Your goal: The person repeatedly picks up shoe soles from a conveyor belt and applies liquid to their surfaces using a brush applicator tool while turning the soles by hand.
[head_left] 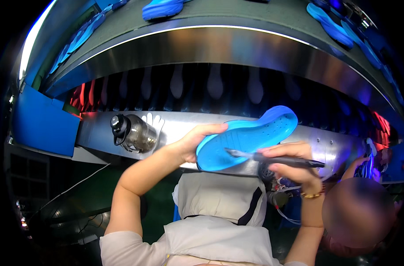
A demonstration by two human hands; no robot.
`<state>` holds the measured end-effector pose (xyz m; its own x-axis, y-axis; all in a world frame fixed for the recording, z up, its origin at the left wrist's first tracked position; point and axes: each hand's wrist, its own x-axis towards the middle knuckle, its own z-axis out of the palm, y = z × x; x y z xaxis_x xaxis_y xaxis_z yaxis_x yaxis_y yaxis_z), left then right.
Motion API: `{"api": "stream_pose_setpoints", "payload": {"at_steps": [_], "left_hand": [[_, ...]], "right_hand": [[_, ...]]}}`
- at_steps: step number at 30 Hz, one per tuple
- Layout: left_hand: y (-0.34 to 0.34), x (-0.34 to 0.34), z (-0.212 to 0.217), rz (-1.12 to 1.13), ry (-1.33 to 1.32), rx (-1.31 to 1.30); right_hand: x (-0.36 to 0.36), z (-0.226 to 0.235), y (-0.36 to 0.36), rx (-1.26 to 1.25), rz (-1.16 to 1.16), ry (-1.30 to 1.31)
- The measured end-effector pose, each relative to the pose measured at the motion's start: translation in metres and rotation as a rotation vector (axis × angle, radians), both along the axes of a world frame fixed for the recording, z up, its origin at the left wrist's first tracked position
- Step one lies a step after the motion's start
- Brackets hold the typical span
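A bright blue shoe sole (246, 139) with fine grooves and small holes is held tilted in front of me. My left hand (197, 141) grips its heel end, thumb on the upper rim, the other fingers mostly hidden behind it. In my right hand (296, 163) is a slim dark-handled tool (281, 158) with a pointed silvery tip, pinched between thumb and fingers. That tip lies over the inner face of the heel; whether it touches cannot be seen. Motion blurs the tip, so its kind is unclear.
Behind the sole runs a metal ledge (184, 120), bearing a dark-lidded bottle (137, 133) and a white glove (154, 122). Farther up, a green conveyor belt (237, 13) carries blue soles (330, 26). Another person (359, 213) works close on my right.
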<state>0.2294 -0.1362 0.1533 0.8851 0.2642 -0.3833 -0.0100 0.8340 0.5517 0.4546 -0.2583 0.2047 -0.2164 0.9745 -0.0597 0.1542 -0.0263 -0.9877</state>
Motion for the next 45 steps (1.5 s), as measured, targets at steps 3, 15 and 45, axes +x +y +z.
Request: {"api": "stream_pose_setpoints", "payload": {"at_steps": [3, 15, 45], "left_hand": [[-0.005, 0.021, -0.017, 0.131, -0.044, -0.068], [-0.010, -0.021, -0.021, 0.368, -0.084, 0.026], [0.068, -0.087, 0.091, 1.224, -0.249, 0.693]], "right_hand": [[0.013, -0.047, 0.011, 0.158, -0.197, 0.013], [-0.013, -0.061, -0.024, 0.337, -0.300, 0.298], [0.005, -0.110, -0.020, 0.180, -0.683, 0.783]]}}
